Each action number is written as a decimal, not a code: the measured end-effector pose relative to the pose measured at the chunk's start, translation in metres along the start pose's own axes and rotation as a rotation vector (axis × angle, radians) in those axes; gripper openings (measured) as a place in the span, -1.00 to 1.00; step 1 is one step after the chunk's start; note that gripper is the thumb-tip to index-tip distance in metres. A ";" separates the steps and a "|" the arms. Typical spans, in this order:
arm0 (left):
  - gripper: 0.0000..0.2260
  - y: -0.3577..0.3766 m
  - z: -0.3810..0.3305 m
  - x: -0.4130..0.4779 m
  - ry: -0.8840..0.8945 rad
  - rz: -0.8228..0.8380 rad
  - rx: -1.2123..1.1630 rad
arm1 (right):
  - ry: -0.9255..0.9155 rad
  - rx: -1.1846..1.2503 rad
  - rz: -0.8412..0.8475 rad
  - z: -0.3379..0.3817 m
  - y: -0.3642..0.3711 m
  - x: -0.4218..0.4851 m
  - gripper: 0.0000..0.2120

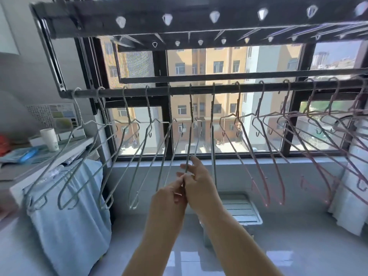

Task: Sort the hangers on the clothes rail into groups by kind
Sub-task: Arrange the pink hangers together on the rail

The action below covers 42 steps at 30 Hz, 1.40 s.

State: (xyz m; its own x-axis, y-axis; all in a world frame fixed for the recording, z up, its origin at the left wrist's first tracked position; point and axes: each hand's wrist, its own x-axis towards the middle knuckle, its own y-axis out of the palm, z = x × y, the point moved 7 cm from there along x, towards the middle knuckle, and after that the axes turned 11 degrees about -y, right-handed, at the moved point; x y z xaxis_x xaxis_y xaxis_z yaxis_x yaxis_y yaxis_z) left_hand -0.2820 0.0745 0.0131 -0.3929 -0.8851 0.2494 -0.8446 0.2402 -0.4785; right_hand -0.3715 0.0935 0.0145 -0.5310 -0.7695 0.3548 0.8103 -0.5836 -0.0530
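Reaching up from the bottom of the view, both bare hands meet at the lower end of one grey wire hanger [188, 148] that hangs edge-on near the middle of the clothes rail [199, 90]. The left hand [169, 198] is curled, thumb and fingers pinched on the hanger's lowest tip. The right hand [196, 182] is closed more loosely just above it, fingers wrapped around the thin wire and the forefinger extended up along it. To the left of the held hanger, the grey hangers [87, 160] of slender metal wire, with small hooked notches at the shoulders, hang evenly spaced and fan outward. To its right, after one more grey piece, the pink hangers [264, 156] of like shape fill the rail to the frame's edge. The rail is a dark round bar set in a black metal drying rack [139, 20] with rows of pale pegs overhead. Behind stands a black-framed window [167, 124] facing yellow apartment blocks. A pale blue cloth [65, 216] drapes over a white appliance at left, whose top carries a paper cup [49, 139]. Glossy grey floor tiles [298, 246] lie below.
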 end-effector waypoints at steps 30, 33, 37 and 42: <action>-0.55 0.013 -0.044 -0.028 0.261 -0.270 0.072 | -0.197 -0.489 -0.089 0.034 -0.086 -0.027 -0.55; -0.56 0.032 -0.056 -0.029 0.269 -0.189 0.064 | -0.303 -0.557 -0.237 0.040 -0.110 -0.036 -0.63; -0.43 0.059 -0.061 -0.019 0.237 -0.116 0.118 | -0.336 -0.639 -0.288 0.047 -0.141 -0.034 -0.64; -0.40 0.084 -0.047 0.002 0.083 -0.087 0.118 | -0.238 -0.614 -0.083 0.038 -0.140 -0.017 -0.50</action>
State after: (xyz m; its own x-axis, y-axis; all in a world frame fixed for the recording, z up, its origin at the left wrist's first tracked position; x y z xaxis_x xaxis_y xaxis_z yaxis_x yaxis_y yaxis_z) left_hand -0.3707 0.1115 0.0128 -0.3527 -0.8635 0.3605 -0.8302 0.1110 -0.5463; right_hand -0.4664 0.1982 0.0514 -0.4594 -0.6785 0.5733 0.4435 -0.7344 -0.5137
